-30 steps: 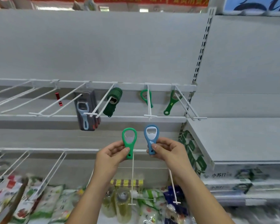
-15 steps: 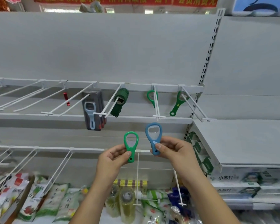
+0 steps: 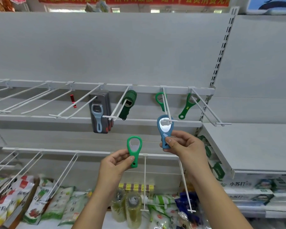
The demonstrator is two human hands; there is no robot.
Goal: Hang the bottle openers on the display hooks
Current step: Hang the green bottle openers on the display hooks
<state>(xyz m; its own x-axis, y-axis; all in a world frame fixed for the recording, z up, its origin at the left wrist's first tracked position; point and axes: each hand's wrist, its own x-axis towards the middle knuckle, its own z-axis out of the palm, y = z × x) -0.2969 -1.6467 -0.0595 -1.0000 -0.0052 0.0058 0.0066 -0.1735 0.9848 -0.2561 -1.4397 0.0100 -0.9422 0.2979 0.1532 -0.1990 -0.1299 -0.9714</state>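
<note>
My right hand point(image 3: 184, 146) pinches the handle of a blue bottle opener point(image 3: 165, 129), held upright with its ring at the front tip of a white display hook point(image 3: 167, 106). A green opener point(image 3: 160, 100) hangs further back on that same hook. My left hand point(image 3: 116, 164) grips a green bottle opener point(image 3: 134, 150) by its handle, lower and to the left, away from any hook. Another green opener point(image 3: 187, 106) hangs on the hook to the right.
A carded grey-blue opener pack point(image 3: 100, 113) and a dark green opener point(image 3: 128, 104) hang on hooks to the left. Long bare white hooks point(image 3: 28, 100) jut out at far left. A grey shelf point(image 3: 254, 146) sticks out at right. Packaged goods point(image 3: 59, 204) lie below.
My right hand has raised the blue opener up and to the right until its ring reached the hook tip. My left hand stayed low with the green opener.
</note>
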